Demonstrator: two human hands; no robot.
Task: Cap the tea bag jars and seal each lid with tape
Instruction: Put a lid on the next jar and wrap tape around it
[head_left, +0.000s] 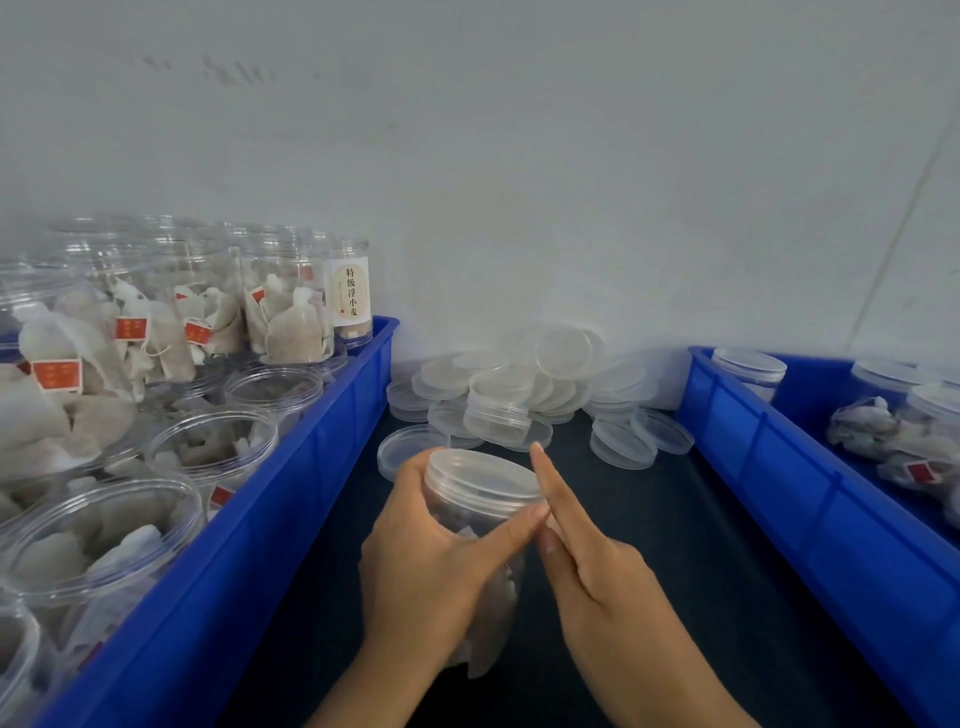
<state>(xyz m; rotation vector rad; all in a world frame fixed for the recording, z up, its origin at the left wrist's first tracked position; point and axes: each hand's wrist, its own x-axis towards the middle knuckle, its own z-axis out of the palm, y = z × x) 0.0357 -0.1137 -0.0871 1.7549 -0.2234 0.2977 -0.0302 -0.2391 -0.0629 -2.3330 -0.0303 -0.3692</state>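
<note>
Sitting upright over the dark tabletop (649, 545) between two blue bins (332, 441), the jar (470, 519) stands with its long axis vertical, its lid (483, 475) on top facing up. The left hand (431, 561) curls its grip around the jar's wall; the right hand (587, 566) rests straight fingers against the lid's edge, holding nothing. A lid seated crooked could pop off or leave tape sealing a gap. Loose lids (519, 389) lie heaped beyond.
</note>
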